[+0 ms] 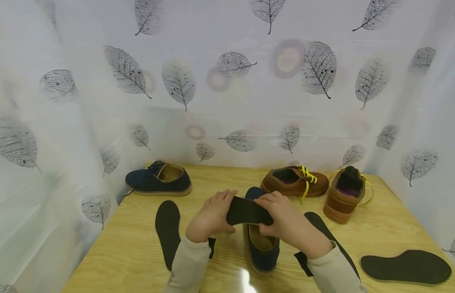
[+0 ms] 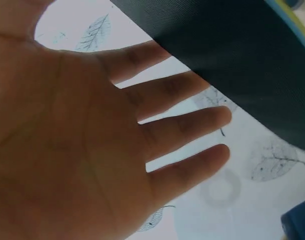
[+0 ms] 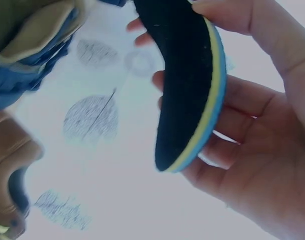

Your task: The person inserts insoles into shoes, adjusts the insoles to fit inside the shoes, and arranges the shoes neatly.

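A black shoe insole [image 1: 249, 212] is held up off the table between both hands, bowed along its length. My left hand [image 1: 212, 213] grips its left end, thumb below and fingers above. At the right end my right hand [image 1: 290, 219] pinches it between thumb and fingers. The right wrist view shows the yellow and blue layered edge of the insole [image 3: 190, 95]. Beneath it stands a navy shoe [image 1: 264, 258], heel towards me, its tan inside showing; the held insole hides the shoe's middle.
Another navy shoe [image 1: 161, 183] lies at the back left. Two brown shoes with yellow laces, one sideways [image 1: 286, 185] and one heel-on [image 1: 339, 203], stand back right. Loose dark insoles lie at left [image 1: 168, 228], beside my right arm [image 1: 319, 221] and at far right [image 1: 405, 266]. A leaf-print curtain [image 1: 227, 110] surrounds the table.
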Available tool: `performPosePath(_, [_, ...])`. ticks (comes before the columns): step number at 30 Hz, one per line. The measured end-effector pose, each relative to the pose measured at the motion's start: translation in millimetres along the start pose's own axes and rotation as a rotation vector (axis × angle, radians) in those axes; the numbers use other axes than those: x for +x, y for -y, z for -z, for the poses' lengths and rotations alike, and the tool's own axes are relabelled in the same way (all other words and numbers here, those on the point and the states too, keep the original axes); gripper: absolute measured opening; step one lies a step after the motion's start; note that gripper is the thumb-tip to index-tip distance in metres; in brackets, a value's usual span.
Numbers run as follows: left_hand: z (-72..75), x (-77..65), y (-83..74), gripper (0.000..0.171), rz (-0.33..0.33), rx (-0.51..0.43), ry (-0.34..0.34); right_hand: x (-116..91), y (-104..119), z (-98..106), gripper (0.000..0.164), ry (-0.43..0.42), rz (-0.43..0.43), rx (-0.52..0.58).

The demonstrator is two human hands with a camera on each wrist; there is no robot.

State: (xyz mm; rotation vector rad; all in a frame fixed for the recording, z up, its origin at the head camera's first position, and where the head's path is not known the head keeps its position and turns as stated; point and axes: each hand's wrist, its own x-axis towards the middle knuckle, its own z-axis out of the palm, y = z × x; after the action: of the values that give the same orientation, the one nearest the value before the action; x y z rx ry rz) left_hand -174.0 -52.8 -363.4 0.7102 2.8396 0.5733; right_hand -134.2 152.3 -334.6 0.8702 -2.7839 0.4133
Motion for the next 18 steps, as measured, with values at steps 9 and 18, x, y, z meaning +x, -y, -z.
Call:
performPosePath(9, [-8.1,11.9,3.0,0.081,-0.175,0.007,-0.131,-14,-27,-4,0.054,-0.046,-0.015,0.011])
performPosePath(18, [-12.0,18.8,-7.6,0.080,-0.317,0.127,-0.312,-14,-20,-20,0.081,-0.199,-0.020,-0.330])
